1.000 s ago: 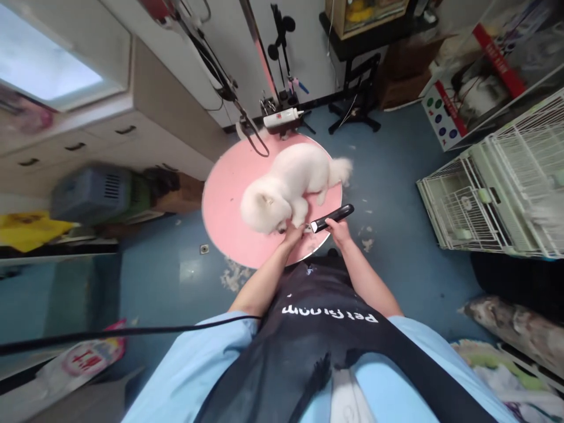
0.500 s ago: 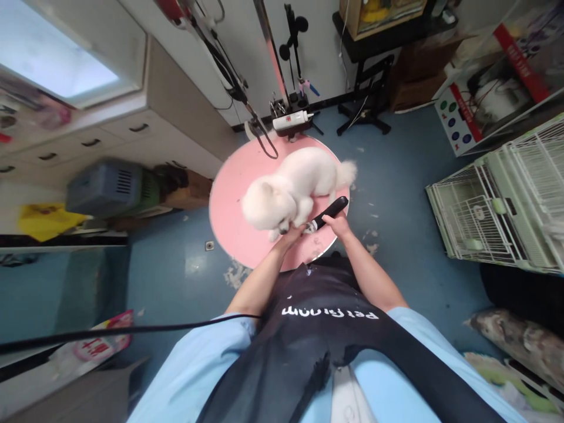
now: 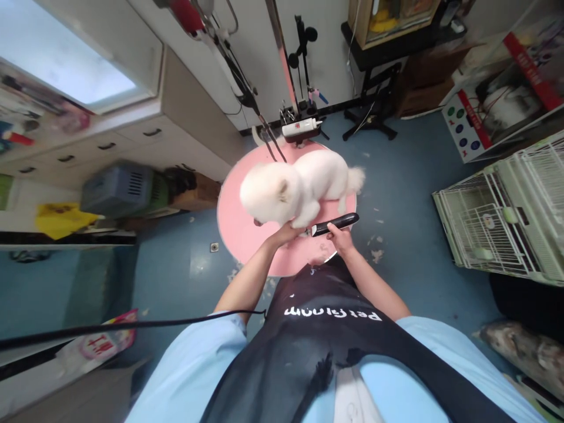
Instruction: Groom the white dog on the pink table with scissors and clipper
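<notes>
A white fluffy dog (image 3: 321, 173) is on a round pink grooming table (image 3: 238, 229), its head turned toward the left side. My left hand (image 3: 285, 234) is closed around one of its front paws, near the table's front part; the fingertips are partly hidden by the leg. In my right hand (image 3: 341, 237) is a black hair clipper (image 3: 337, 224), its head pointing left toward the held paw with a small gap. The fingers wrap the clipper body from below.
A metal post with a grooming loop (image 3: 275, 150) rises behind the table. A white bottle (image 3: 302, 127) rests in a black holder there. Wire cages (image 3: 489, 217) stand at right, a pet carrier (image 3: 118, 187) and drawers (image 3: 132, 138) at left. Hair tufts (image 3: 377, 254) lie on the floor.
The dog has lifted its head and turned it away to the left. My right hand has drawn the clipper slightly back from the paw and levelled it. My left hand keeps its hold.
</notes>
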`<state>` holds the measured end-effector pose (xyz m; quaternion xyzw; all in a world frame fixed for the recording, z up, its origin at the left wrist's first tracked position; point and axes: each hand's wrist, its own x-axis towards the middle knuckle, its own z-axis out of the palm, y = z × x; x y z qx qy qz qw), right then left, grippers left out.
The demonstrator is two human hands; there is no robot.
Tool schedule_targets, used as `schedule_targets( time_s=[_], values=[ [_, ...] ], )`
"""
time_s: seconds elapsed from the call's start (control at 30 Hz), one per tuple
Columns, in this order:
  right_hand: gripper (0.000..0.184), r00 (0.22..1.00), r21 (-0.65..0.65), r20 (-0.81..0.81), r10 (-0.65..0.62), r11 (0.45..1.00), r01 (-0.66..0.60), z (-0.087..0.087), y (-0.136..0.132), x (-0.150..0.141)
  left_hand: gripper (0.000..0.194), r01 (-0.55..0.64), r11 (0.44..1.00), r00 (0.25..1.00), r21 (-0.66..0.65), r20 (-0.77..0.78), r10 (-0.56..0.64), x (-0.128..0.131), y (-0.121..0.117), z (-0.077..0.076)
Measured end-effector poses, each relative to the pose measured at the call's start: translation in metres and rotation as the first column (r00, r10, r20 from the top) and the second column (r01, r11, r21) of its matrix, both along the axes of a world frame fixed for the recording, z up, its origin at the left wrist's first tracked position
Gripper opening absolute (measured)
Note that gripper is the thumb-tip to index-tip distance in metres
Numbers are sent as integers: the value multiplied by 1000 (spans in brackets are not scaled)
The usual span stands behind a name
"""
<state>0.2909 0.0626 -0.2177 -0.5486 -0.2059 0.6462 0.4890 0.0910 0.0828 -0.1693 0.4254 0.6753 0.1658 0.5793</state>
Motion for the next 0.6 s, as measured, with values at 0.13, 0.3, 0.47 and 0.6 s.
schedule_targets(
  time_s=[0.13,0.3,0.47,0.6],
  values=[
    [41,995,-25,-17,-100,995,100,6,-9,-15,31,51,999,998,-4,-20,-51,10,-2,7],
    [39,998,-18,34,-55,998,56,11,-13,-16,22,6,999,1000,48,-21,-5,14,-3,9],
    [42,992,7,-8,-126,992,126,20,-5,-24,19,42,993,999,106,-36,-39,11,12,18],
    [40,998,103,49,-26,994,21,34,11,-23,21,119,985,993,128,-41,-115,7,26,27]
  ],
)
